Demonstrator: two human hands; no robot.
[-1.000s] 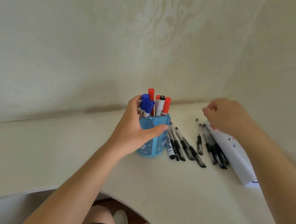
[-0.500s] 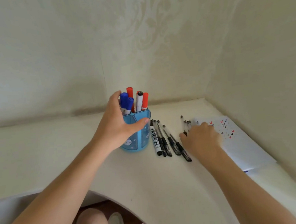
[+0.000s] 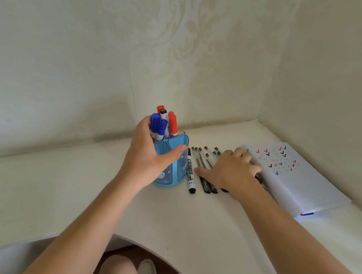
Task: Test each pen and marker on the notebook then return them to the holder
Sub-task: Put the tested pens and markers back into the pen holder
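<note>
The loose pens lie side by side on the worktop, long axes running away from the person, between the blue holder and the open notebook. The right hand rests palm-down on them, fingers bent across; whether they pinch one I cannot tell. The left hand is clamped round the holder, which stands just left of the pens, so the right is likely the nearer for lifting

Soft even daylight, wide-angle edge distortion
</note>
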